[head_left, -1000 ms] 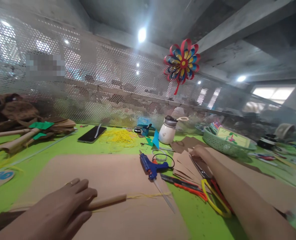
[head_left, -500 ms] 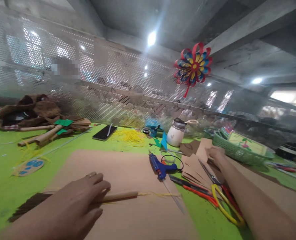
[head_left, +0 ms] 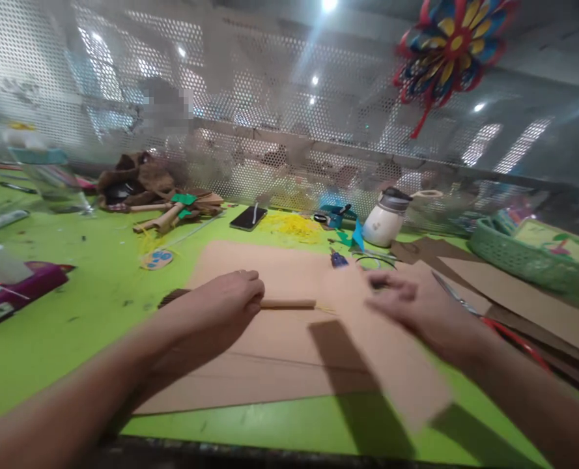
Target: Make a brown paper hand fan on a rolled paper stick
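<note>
From the middle of the view, the tan paper tube [head_left: 289, 304] lies just below, toward six o'clock, on a broad tan sheet [head_left: 274, 374] spread over the green table [head_left: 108, 371]. The white jar [head_left: 384, 223] at three o'clock bears a small grey mark, and the card in the green basket [head_left: 492, 251] farther out on that side shows a red-and-green picture; any lettering on either is too blurred to read.

The tube's long axis runs almost level, from nine to three o'clock; its bare end points to three, where thin yellow strands [head_left: 325, 309] trail just beyond it. The left hand [head_left: 233, 293], toward eight o'clock, covers the other part with its fingers bent over it; I cannot tell whether they close beneath. A dark brown fringed piece [head_left: 172, 298] shows past that wrist, toward nine.

The right hand [head_left: 411, 303], at four o'clock, is smeared by motion but seems to have a narrow hold on the edge of a paper strip [head_left: 387, 345]. The strip slants from eleven to five, raised enough to throw a dark shadow on the sheet. Near its eleven o'clock end shows the blue glue gun [head_left: 338, 260]; scissors [head_left: 484, 318] lie beyond the hand, blades toward ten.
</note>
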A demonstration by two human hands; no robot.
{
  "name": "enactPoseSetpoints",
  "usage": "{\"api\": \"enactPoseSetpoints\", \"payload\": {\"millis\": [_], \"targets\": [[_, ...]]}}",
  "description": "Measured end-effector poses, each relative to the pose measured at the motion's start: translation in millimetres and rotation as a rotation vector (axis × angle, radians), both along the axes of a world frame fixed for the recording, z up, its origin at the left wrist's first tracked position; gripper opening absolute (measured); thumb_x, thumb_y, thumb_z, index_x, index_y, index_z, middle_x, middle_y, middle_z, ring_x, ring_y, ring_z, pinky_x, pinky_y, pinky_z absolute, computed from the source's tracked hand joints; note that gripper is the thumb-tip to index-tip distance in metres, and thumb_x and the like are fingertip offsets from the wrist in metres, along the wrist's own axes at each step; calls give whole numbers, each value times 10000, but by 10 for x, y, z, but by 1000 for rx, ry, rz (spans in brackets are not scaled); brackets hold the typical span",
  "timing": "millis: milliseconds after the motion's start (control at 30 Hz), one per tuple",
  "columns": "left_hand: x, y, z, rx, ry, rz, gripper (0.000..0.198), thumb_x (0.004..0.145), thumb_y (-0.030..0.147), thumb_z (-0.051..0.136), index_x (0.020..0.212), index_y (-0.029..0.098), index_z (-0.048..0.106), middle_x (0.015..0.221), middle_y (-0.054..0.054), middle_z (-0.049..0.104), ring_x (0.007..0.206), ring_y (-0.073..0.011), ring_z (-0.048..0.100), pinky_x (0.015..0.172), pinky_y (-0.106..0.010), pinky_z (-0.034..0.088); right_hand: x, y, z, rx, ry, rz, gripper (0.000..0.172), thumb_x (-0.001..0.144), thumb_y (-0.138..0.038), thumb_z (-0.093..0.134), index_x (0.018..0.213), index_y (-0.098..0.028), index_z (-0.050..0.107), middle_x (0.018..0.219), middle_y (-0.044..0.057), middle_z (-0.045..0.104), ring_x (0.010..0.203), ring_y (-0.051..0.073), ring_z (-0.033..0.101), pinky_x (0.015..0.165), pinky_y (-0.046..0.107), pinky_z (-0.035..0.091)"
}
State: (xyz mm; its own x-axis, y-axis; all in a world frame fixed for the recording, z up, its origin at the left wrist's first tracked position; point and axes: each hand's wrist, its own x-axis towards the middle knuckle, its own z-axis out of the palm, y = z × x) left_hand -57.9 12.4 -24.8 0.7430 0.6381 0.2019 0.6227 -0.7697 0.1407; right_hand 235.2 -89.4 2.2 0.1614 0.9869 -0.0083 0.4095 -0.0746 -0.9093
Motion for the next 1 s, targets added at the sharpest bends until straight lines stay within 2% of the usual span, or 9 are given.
{"api": "enactPoseSetpoints", "payload": {"millis": [67, 133, 233, 333, 367, 500, 633, 867, 1000], "targets": [[-4, 20, 10, 6, 0, -20, 232, 890, 229, 358, 726, 208, 521, 772, -19, 541, 658, -163, 497, 616, -301, 359, -465, -128, -130, -233, 70, 210, 429, 626, -340, 793, 991, -164, 652, 462, -78, 478, 401, 77, 398, 391, 209, 289], [-15, 44, 7, 18, -15, -9, 236, 894, 256, 356, 737, 206, 526, 791, -25, 553, 636, -157, 497, 593, -301, 350, -764, -147, -203, -330, 126, 312, 381, 637, -280, 780, 965, -138, 647, 434, -94, 463, 388, 59, 376, 403, 202, 267], [-47, 72, -11, -9, -15, 42, 237, 883, 299, 375, 735, 199, 532, 763, -31, 569, 586, -147, 502, 542, -293, 331, -974, -27, -243, -390, 180, 346, 336, 643, -240, 763, 934, -129, 637, 405, -110, 458, 332, 44, 342, 365, 198, 208], [-70, 85, 7, -43, 1, 110, 220, 861, 296, 400, 713, 199, 531, 666, -9, 572, 518, -134, 489, 470, -276, 280, -1104, 127, -287, -428, 361, 394, 193, 628, -226, 762, 720, -152, 609, 374, -123, 392, 311, 36, 301, 346, 202, 154], [-68, 92, 28, -48, 7, 111, 204, 849, 277, 413, 704, 197, 533, 645, -4, 574, 511, -132, 489, 461, -270, 268, -1156, 165, -305, -444, 425, 407, 195, 615, -215, 766, 644, -158, 582, 373, -118, 388, 317, 35, 308, 350, 200, 161], [-7, 144, 154, -34, 22, -15, 159, 826, 222, 450, 766, 184, 593, 718, -22, 633, 621, -150, 544, 535, -261, 318, -1394, 239, -342, -491, 539, 362, 191, 619, -157, 747, 565, -152, 564, 392, -83, 461, 344, 43, 364, 380, 189, 251], [79, 121, 368, 128, 24, -139, 193, 871, 201, 429, 808, 177, 610, 773, -39, 653, 671, -156, 549, 566, -259, 322, -1568, 257, -325, -487, 544, 304, 161, 708, -97, 651, 567, -140, 587, 338, -66, 464, 316, 52, 363, 394, 187, 304], [352, -214, 1013, 282, 162, -255, 243, 871, 194, 455, 674, 159, 593, 638, -33, 585, 544, -125, 454, 502, -264, 276, -1739, 295, -248, -372, 492, 279, 288, 755, -79, 610, 480, -141, 548, 299, -66, 450, 294, 41, 367, 339, 152, 264], [501, -381, 1215, 319, 195, -263, 217, 851, 191, 476, 670, 167, 594, 592, -16, 552, 472, -110, 386, 461, -277, 230, -1696, 315, -214, -308, 489, 212, 327, 787, -64, 550, 468, -133, 540, 322, -55, 468, 297, 43, 371, 331, 157, 278]]}}
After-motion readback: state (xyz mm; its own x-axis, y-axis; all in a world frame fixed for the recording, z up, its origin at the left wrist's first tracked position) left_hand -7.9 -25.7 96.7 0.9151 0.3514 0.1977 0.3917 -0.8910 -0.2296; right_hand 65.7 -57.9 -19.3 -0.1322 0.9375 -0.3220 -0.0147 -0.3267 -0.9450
